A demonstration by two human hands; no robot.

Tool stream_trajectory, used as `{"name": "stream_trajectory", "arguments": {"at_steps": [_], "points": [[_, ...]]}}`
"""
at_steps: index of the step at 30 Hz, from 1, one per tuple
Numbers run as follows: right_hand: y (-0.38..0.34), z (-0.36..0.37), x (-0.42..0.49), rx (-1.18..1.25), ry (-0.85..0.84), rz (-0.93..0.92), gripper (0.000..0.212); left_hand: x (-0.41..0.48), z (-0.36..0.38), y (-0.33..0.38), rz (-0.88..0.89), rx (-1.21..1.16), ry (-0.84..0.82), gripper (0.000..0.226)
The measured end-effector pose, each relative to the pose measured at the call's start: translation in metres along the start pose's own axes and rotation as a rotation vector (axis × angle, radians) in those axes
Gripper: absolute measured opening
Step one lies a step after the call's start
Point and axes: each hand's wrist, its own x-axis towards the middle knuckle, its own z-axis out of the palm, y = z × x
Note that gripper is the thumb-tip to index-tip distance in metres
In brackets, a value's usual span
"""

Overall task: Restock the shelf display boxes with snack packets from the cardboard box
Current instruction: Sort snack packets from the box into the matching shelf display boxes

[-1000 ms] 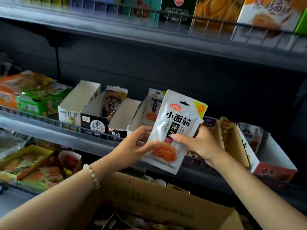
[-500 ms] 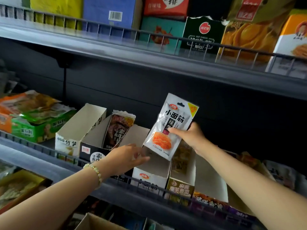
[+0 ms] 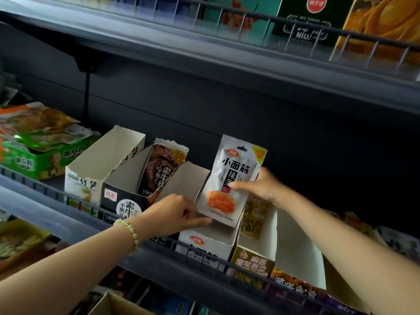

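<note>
Green display box (image 3: pixel 45 160), far left of the left hand's fingers, stands on the middle shelf (image 3: pixel 56 214) with loose packets piled on top. Next to the right stand a white display box (image 3: pixel 91 178), seen open, and a black display box (image 3: pixel 122 201) with one dark packet (image 3: pixel 162 169) upright inside; both lie left of and behind the left fingers. Below them, at the frame's bottom edge, one corner of the cardboard box (image 3: pixel 113 305) shows.

The left hand (image 3: pixel 175 214), a bead bracelet (image 3: pixel 130 230) on its wrist, reaches over the shelf's wire rail (image 3: pixel 159 246). Its index finger lies straight along the near left rim of the red-logo display box (image 3: pixel 204 244), the tip just under the packet's lower left corner. The other fingers are tucked beneath the hand, so it cannot be told whether they are grasping the rim or released.

Between the two hands, the white snack packet (image 3: pixel 229 180) stands nearly upright, leaning slightly right, its lower edge at the open top of the red-logo display box. Whether it touches the box floor cannot be told.

The right hand (image 3: pixel 261 185) is grasping this packet at mid-height on its right edge: thumb on the printed face, fingers behind. Just below those fingers an olive-labelled display box (image 3: pixel 252 262) holds a greenish packet (image 3: pixel 254 217). Above everything, the upper shelf (image 3: pixel 204 55) carries more boxed goods.
</note>
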Motion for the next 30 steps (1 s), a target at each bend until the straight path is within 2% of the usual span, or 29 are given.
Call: {"name": "stream_trajectory", "arguments": {"at_steps": [4,10,15,17,19,21,23,25,30], "points": [[0.009,0.022,0.004,-0.177,-0.087,-0.030,0.041,-0.001,0.003,-0.004,-0.012,-0.036,0.023,0.055],[0.008,0.013,0.009,-0.099,0.016,-0.063,0.059,0.000,0.003,-0.003,-0.013,-0.076,0.014,0.055],[-0.007,0.002,0.017,-0.162,0.026,-0.099,0.037,0.000,0.002,-0.004,-0.012,-0.075,0.019,0.055],[-0.004,0.001,0.030,-0.214,0.084,-0.081,0.045,0.000,0.002,-0.004,0.002,-0.069,0.019,0.054],[0.001,0.000,0.045,-0.219,0.155,-0.057,0.068,0.002,0.003,-0.004,0.011,-0.071,0.015,0.053],[0.004,-0.002,0.060,-0.195,0.205,-0.055,0.077,0.003,0.004,-0.005,0.020,-0.070,0.009,0.052],[0.006,-0.006,0.071,-0.207,0.236,-0.075,0.065,0.003,0.004,-0.005,0.021,-0.065,0.000,0.051],[0.010,-0.010,0.079,-0.266,0.259,-0.101,0.038,0.004,0.003,-0.006,0.016,-0.065,-0.009,0.050],[0.014,-0.013,0.088,-0.331,0.260,-0.086,0.037,0.003,0.003,-0.006,0.000,-0.058,-0.013,0.050]]}}
